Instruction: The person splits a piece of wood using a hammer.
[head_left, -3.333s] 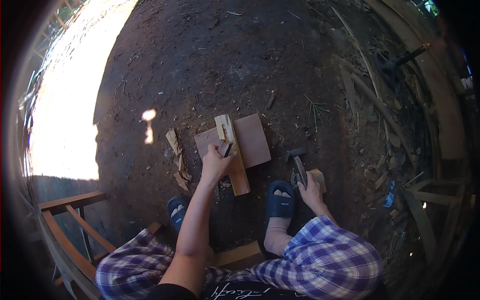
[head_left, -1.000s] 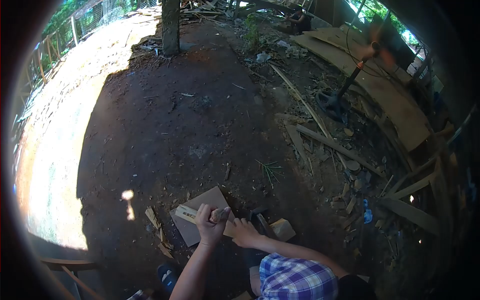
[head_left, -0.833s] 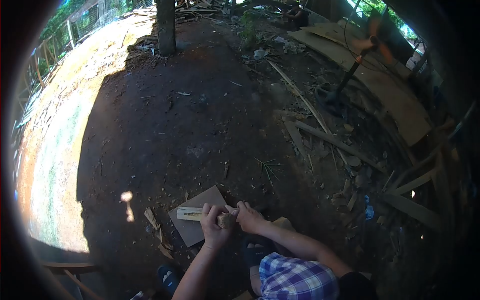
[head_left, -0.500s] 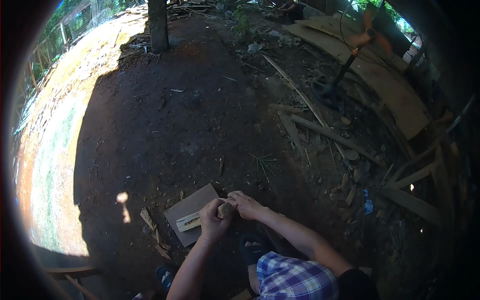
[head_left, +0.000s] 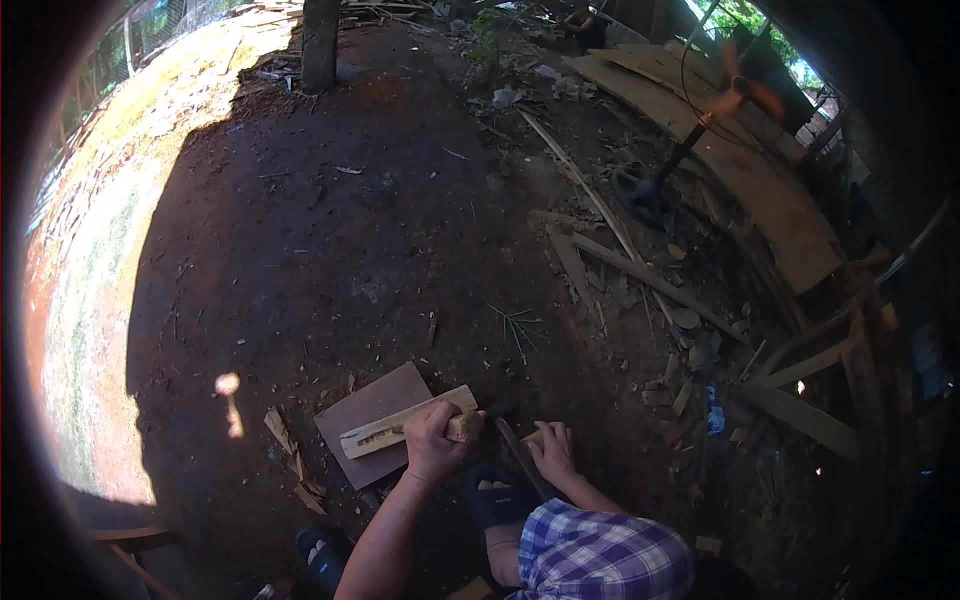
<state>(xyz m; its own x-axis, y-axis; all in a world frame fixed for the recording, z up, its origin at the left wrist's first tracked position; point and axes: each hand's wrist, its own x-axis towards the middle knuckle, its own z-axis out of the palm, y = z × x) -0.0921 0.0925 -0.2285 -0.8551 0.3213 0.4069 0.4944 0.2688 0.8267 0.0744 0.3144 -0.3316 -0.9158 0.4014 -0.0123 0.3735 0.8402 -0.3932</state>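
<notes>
My left hand is wrapped round a stubby wooden piece with a rough, rounded end. It bears down over a pale strip of wood that has a dark, hollowed groove along it. This strip lies slantwise on a flat brown board on the ground. My right hand is low on the right, fingers curled over a tan edge; I cannot tell what they grip. Between the hands runs a dark, narrow bar, its upper end close to the wooden piece.
My sandalled foot stands just below the board. Wood chips are scattered left of it. On the right lie long wooden strips and a blue-and-clear plastic scrap. An orange-bladed fan stands farther back, near a wooden post.
My right hand has left its place beside my left hand and moved down and right. The dark bar and more of the pale strip now show. My left hand keeps its grip.
</notes>
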